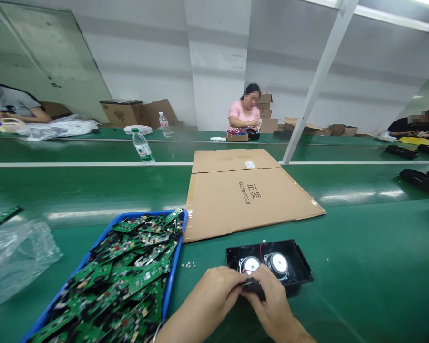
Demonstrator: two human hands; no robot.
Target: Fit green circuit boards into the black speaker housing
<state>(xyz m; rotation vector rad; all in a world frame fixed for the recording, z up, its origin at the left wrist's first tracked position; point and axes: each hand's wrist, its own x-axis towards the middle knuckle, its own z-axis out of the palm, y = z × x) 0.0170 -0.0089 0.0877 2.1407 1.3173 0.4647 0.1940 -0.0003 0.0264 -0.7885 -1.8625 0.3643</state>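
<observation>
Left hand (pixel 218 286): thumb and fingertips pinched narrow on a small part (pixel 248 282).
Right hand (pixel 273 295): pinching the same part from the other side.
Part: thin, mostly hidden by fingers, at the near edge of the case (pixel 300 274); probably light, stiff, fragile, best held by its edges.
Case: black, open, on the worktop (pixel 364 286); looks like smooth, stiff plastic, to be gripped by its outer walls.
Speakers (pixel 279 263): two, inside; likely most of the weight.
Wire (pixel 260 250): red, soft, easily tugged.
Tray (pixel 175 267): blue, left of the case, heaped with boards (pixel 128 276).
</observation>
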